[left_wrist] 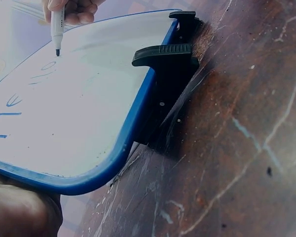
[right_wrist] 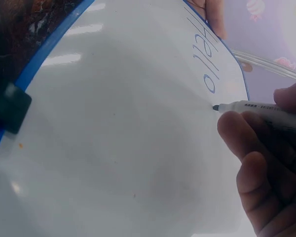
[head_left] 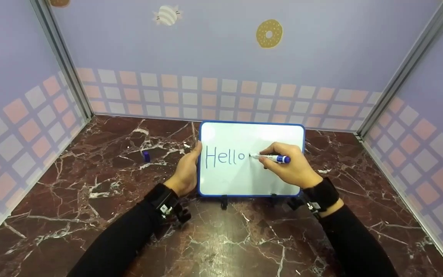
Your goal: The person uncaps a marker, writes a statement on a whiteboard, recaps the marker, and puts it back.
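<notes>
A small whiteboard (head_left: 237, 181) with a blue frame stands tilted on black feet (head_left: 224, 202), and "Hello" is written on it in blue. My left hand (head_left: 186, 171) grips its left edge, thumb at the frame and the other fingers hidden behind. Between thumb and fingers, my right hand (head_left: 292, 165) pinches a white marker (head_left: 271, 157) with a blue end. In the right wrist view the marker (right_wrist: 259, 111) points its dark tip at the surface just past the "o". From the left wrist, the same marker (left_wrist: 57, 29) shows its tip close to the board.
A blue marker cap (head_left: 146, 156) lies on the dark red marbled table (head_left: 114, 215), left of the left hand. Patterned panels (head_left: 221, 57) enclose the table at the back and both sides, joined by metal posts (head_left: 64, 57).
</notes>
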`<action>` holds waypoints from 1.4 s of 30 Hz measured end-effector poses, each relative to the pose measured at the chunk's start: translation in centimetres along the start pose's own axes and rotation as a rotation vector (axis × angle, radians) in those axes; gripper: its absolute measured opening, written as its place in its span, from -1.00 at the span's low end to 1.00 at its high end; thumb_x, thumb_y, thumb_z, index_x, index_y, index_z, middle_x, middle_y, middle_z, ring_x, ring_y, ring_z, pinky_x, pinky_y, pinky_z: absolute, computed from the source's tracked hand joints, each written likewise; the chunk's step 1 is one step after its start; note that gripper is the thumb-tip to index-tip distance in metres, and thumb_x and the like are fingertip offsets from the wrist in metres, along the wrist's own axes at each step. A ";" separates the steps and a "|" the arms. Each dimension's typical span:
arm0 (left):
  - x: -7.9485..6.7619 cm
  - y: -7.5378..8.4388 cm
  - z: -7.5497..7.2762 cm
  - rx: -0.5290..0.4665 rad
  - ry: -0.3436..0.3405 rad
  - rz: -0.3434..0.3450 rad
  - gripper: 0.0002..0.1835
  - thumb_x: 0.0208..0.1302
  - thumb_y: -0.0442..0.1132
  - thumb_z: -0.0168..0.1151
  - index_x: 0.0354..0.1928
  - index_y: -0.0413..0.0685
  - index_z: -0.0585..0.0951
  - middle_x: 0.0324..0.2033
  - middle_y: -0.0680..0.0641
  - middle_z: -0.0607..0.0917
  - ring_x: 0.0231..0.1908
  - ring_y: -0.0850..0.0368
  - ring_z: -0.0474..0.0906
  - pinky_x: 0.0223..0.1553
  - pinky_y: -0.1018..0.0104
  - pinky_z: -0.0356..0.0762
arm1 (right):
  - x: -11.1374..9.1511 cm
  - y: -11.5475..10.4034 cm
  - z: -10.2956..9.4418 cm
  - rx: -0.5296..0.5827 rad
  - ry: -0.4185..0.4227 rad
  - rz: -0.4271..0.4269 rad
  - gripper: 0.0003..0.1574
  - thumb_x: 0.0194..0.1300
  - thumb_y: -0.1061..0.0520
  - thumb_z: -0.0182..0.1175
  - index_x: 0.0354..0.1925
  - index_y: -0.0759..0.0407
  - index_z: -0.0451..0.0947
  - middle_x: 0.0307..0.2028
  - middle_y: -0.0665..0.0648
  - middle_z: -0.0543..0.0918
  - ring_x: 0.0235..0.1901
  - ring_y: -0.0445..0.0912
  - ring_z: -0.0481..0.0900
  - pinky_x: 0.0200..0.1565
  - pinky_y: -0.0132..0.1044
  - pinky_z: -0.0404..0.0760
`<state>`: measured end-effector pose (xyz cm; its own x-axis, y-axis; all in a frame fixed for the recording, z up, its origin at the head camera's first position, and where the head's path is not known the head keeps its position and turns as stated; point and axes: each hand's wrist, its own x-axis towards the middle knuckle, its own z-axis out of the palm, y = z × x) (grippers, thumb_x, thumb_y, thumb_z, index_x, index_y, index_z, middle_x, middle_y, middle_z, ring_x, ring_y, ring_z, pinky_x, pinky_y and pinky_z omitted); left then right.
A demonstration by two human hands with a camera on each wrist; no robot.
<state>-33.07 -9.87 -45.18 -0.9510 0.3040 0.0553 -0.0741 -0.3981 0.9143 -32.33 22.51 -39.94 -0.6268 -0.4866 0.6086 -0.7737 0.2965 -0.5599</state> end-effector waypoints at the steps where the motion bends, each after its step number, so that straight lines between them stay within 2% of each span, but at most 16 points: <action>1: 0.0 0.0 0.0 -0.001 0.002 0.001 -0.31 0.80 0.30 -0.18 0.45 -0.10 0.58 0.16 -0.26 0.81 0.07 -0.17 0.82 0.09 -0.13 0.79 | 0.0 0.0 -0.1 0.000 -0.005 0.000 -0.90 0.48 0.34 0.48 -0.07 0.24 0.81 -0.29 0.06 0.85 -0.34 -0.14 0.81 -0.18 -0.44 0.74; 6: 0.0 0.0 0.0 -0.006 0.009 -0.002 -0.32 0.79 0.30 -0.16 0.43 -0.10 0.59 0.15 -0.25 0.81 0.05 -0.16 0.82 0.08 -0.12 0.80 | 0.0 -0.2 -0.3 0.019 -0.037 0.028 -0.91 0.49 0.33 0.47 -0.07 0.23 0.81 -0.27 0.04 0.85 -0.33 -0.11 0.82 -0.19 -0.40 0.78; 14: 0.0 0.0 0.0 0.022 0.006 0.009 -0.32 0.81 0.28 -0.21 0.44 -0.08 0.60 0.14 -0.22 0.81 0.04 -0.14 0.82 0.05 -0.07 0.80 | 0.0 -0.6 -0.5 0.052 -0.085 0.101 -0.96 0.54 0.27 0.45 -0.09 0.20 0.81 -0.28 0.19 0.84 -0.32 -0.05 0.83 -0.19 -0.30 0.83; 25: 0.0 0.0 0.0 0.011 0.014 0.007 -0.31 0.80 0.28 -0.18 0.40 -0.12 0.62 0.12 -0.24 0.82 0.01 -0.14 0.83 0.04 -0.06 0.81 | -0.1 -0.5 -0.7 0.071 -0.119 0.121 -0.96 0.54 0.30 0.43 -0.08 0.23 0.81 -0.25 0.26 0.84 -0.34 -0.03 0.82 -0.22 -0.33 0.80; 33: 0.1 -0.1 -0.1 0.008 0.021 0.006 -0.31 0.80 0.28 -0.17 0.37 -0.14 0.63 0.11 -0.25 0.83 0.00 -0.13 0.84 0.04 -0.06 0.81 | -0.1 -0.6 -0.8 0.060 -0.118 0.123 -0.96 0.53 0.28 0.45 -0.09 0.22 0.81 -0.23 0.22 0.86 -0.36 -0.05 0.82 -0.24 -0.35 0.78; 42: 0.0 0.0 -0.1 0.026 0.000 0.010 -0.30 0.79 0.31 -0.19 0.45 -0.08 0.60 0.14 -0.23 0.81 0.04 -0.13 0.82 0.05 -0.05 0.80 | -0.1 -0.4 -1.0 0.024 -0.053 0.098 -0.95 0.52 0.27 0.47 -0.08 0.20 0.82 -0.31 0.19 0.84 -0.36 -0.08 0.82 -0.26 -0.38 0.77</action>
<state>-33.11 -9.97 -45.21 -0.9518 0.3001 0.0641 -0.0572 -0.3787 0.9237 -32.05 23.26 -39.16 -0.6935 -0.4987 0.5200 -0.7058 0.3254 -0.6293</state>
